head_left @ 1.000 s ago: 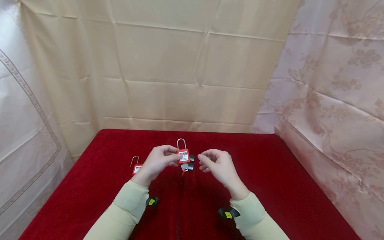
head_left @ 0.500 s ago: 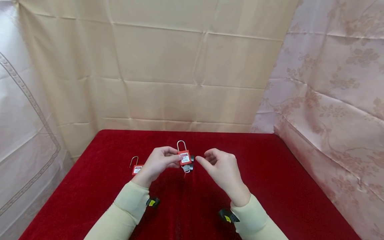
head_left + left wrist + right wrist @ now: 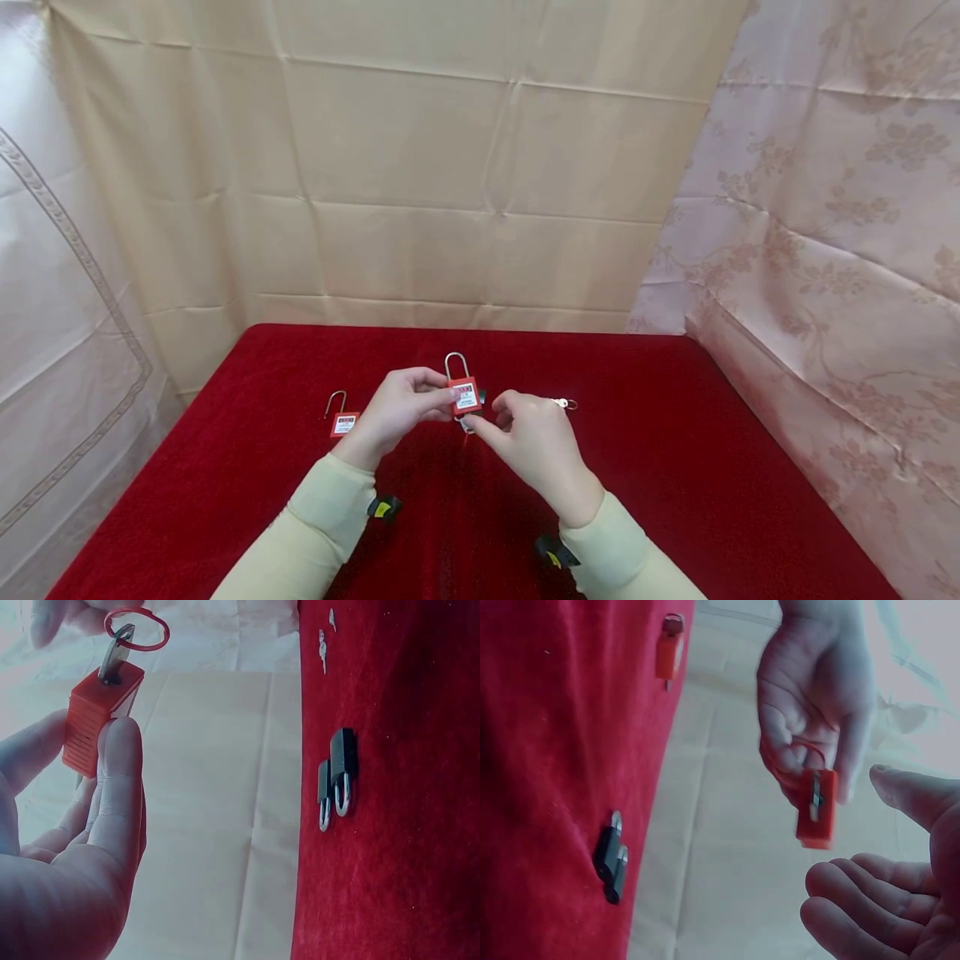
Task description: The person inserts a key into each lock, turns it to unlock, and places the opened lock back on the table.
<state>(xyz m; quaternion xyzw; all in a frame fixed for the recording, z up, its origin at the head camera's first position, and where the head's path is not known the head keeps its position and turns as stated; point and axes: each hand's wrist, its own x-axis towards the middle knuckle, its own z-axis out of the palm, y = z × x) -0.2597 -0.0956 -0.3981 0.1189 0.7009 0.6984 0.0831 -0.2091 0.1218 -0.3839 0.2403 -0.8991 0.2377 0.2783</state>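
Observation:
My left hand (image 3: pixel 392 411) grips a red padlock (image 3: pixel 466 400) by its body between thumb and fingers, its steel shackle pointing up. A key (image 3: pixel 114 661) sits in the keyhole underneath, with a red ring (image 3: pixel 154 643) hanging from it. Close to that key, my right hand (image 3: pixel 542 443) has its thumb and loosely bent fingers apart, and the right wrist view shows nothing between them. Another red padlock (image 3: pixel 344 424) lies on the table left of my left hand, its shackle raised; a key is at its base in the right wrist view.
Two dark padlocks, one larger (image 3: pixel 343 752) and one smaller (image 3: pixel 324 782), lie side by side on the red-covered table (image 3: pixel 675 467). Small keys (image 3: pixel 322 649) lie beyond them, partly behind my right hand in the head view. Pale curtains (image 3: pixel 480 167) hang around the table.
My right hand has moved left toward the key under the held padlock, uncovering small keys on the table. The left hand and padlock have shifted slightly right and down.

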